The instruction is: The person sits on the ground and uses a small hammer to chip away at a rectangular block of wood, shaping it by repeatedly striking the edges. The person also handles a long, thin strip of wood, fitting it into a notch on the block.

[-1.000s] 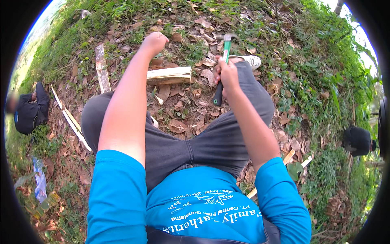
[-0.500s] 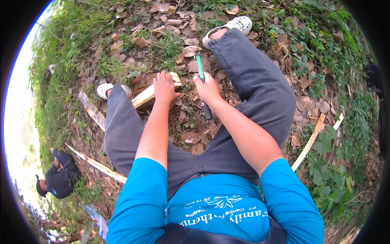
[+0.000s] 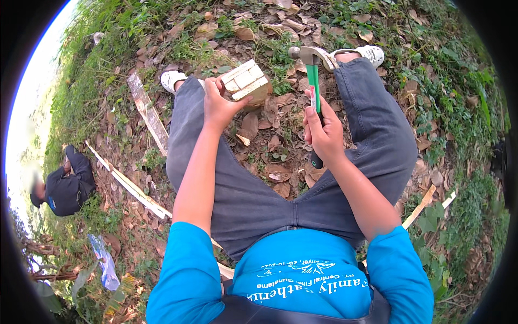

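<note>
And there, the left hand (image 3: 219,112) hides the near corner of the wooden block (image 3: 249,80), its underside out of sight! The right hand (image 3: 326,132) swallows the middle of the hammer (image 3: 313,78). Out left, the seated person (image 3: 70,187) has a blurred head; at the right rim, a dark shape (image 3: 500,162) (murky stuff!) defies naming. 2 blue sleeves (image 3: 184,278) run off the lower edge, 1 wooden strip (image 3: 419,207) passing behind the right one.

Outdoor place, overgrown natural ground (image 3: 127,227). Between left hand (image 3: 220,108) and right hand (image 3: 325,129) grips: dry, curled brown fallen leaves (image 3: 278,173). Right of right-hand grip: low, broad-leafed green plants (image 3: 431,220). Beyond left-hand grip: low green weeds (image 3: 121,43) among more leaves. Far left of both grips: bright white daylight (image 3: 29,119).
</note>
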Demonstrator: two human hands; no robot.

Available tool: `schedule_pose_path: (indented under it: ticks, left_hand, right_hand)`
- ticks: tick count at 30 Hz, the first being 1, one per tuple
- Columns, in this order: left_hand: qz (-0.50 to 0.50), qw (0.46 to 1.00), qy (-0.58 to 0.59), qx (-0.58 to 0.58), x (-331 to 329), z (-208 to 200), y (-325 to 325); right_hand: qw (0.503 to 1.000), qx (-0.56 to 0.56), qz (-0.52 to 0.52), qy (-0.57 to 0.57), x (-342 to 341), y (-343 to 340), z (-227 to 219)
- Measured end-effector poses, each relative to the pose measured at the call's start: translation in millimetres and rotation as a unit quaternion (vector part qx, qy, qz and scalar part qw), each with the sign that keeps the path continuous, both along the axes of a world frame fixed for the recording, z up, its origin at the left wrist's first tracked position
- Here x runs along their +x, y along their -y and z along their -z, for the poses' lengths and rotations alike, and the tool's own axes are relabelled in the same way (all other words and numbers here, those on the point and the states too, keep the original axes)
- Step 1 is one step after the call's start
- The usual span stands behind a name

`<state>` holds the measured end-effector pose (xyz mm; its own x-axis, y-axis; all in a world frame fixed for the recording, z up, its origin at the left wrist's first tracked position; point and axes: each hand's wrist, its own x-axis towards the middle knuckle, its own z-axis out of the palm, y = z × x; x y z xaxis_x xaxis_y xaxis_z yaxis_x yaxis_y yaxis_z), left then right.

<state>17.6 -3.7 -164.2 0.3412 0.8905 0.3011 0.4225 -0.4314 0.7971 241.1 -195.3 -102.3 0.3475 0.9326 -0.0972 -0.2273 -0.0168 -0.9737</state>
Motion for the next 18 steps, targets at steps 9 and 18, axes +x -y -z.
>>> schedule_pose_path:
  ticks: [9, 18]
  left_hand:
    - [-0.022, 0.999, 0.023, 0.003, 7, 45, 13]
    - [-0.011, 1.0, 0.013, -0.017, 10, 11, 28]
  right_hand:
    - [0.971, -0.049, -0.14, 0.186, -24, 31, -15]
    - [0.971, 0.05, -0.074, 0.221, -39, 1, -73]
